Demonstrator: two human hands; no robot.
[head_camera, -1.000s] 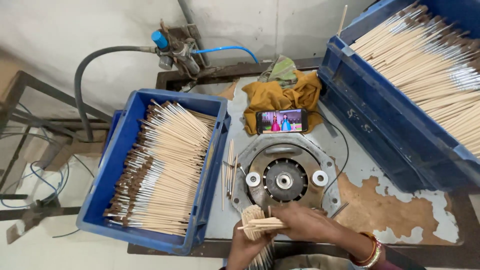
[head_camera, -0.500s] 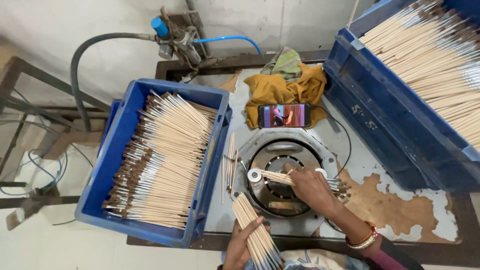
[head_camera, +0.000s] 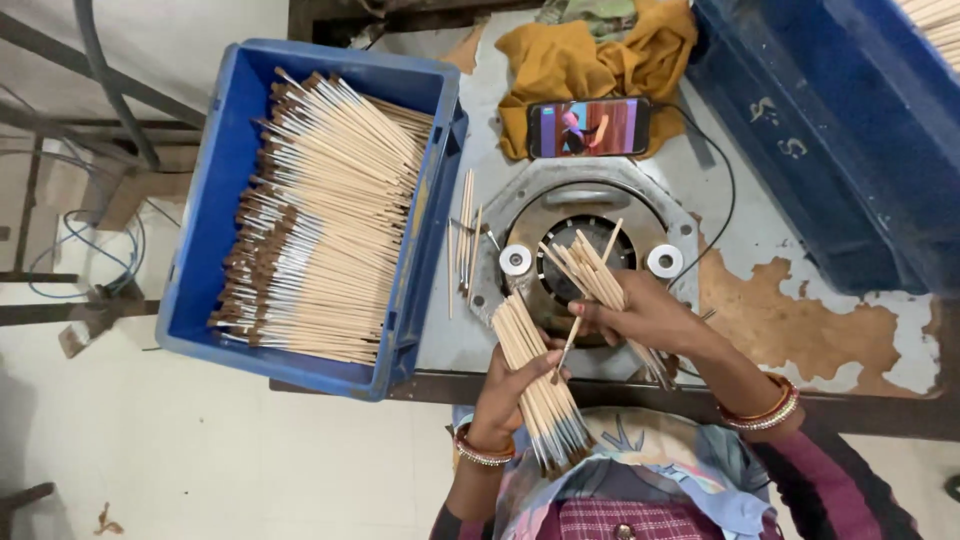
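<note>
Over metal table, hands grip brush bundles: L w/ bundle near-upright, R w/ fan up-left.

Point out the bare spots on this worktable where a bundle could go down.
Bare: the peeling grey tabletop between the round metal machine plate and the large blue bin. Crowded: the strip beside the blue crate of wooden brush sticks, strewn with loose sticks.

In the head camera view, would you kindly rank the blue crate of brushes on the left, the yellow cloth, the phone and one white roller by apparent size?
1. Blue crate, by far the largest.
2. Yellow cloth, partly cut off at the top edge.
3. Phone.
4. White roller, smallest.
</note>
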